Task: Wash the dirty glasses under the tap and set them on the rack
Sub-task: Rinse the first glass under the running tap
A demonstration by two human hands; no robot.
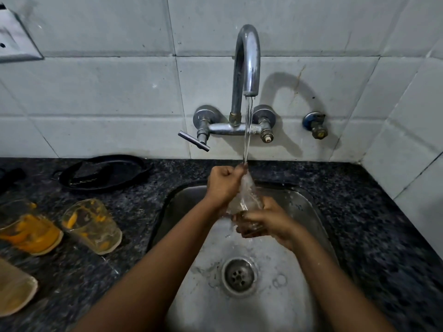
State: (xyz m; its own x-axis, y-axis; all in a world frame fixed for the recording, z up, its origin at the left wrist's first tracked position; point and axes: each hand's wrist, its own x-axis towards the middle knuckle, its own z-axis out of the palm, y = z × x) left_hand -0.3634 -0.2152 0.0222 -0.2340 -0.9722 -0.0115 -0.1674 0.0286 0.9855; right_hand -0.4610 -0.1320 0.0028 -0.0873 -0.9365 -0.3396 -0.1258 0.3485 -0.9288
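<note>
A clear glass [248, 196] is held tilted over the steel sink [184, 202], its mouth up under the running water from the tap [248, 61]. My right hand [266, 221] grips the glass's base from below. My left hand [224, 182] is closed at the rim, fingers pressed on the glass's mouth. On the dark counter at the left lie three dirty glasses on their sides: one with orange residue [92, 225], a fuller orange one [28, 233], and a third [14, 288] cut by the frame edge.
A black pan or lid [103, 172] rests on the granite counter [374, 224] behind the dirty glasses. The sink drain [238, 275] is wet. A tap lever [194, 141] juts left; a valve [316, 124] sits on the tiled wall. No rack is in view.
</note>
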